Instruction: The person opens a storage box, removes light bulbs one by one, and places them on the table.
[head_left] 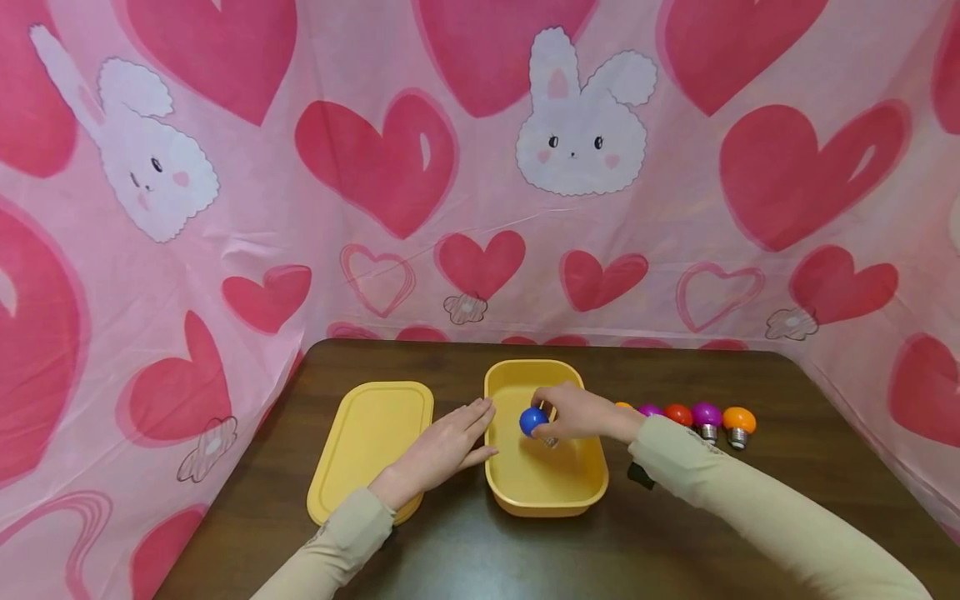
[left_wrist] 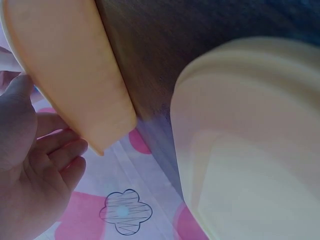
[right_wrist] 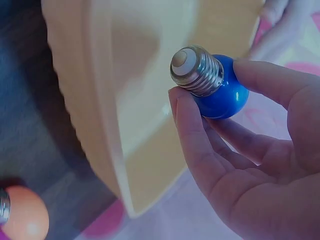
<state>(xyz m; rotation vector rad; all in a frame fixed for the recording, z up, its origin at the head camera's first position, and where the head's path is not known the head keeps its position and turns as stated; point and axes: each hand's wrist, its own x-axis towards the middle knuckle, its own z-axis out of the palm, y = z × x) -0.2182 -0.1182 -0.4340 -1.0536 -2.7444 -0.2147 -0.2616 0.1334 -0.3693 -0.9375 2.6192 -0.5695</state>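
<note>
A blue light bulb [head_left: 533,421] with a metal screw base is pinched between the thumb and fingers of my right hand [head_left: 573,412]. That hand holds it over the inside of a yellow plastic box [head_left: 546,507]. In the right wrist view the bulb [right_wrist: 223,92] shows its threaded base pointing away from the palm. My left hand [head_left: 448,442] touches the box's left rim with its fingers fairly straight. The left wrist view shows those fingertips against the box's outer wall [left_wrist: 75,60]. A yellow lid [head_left: 375,442] lies flat on the table, partly beneath my left forearm.
Right of the box several bulbs lie in a row, among them a red one [head_left: 678,414], a purple one [head_left: 707,415] and an orange one [head_left: 739,419]. My right forearm hides part of the row. A pink heart-patterned cloth [head_left: 480,200] hangs behind the dark wooden table [head_left: 450,550].
</note>
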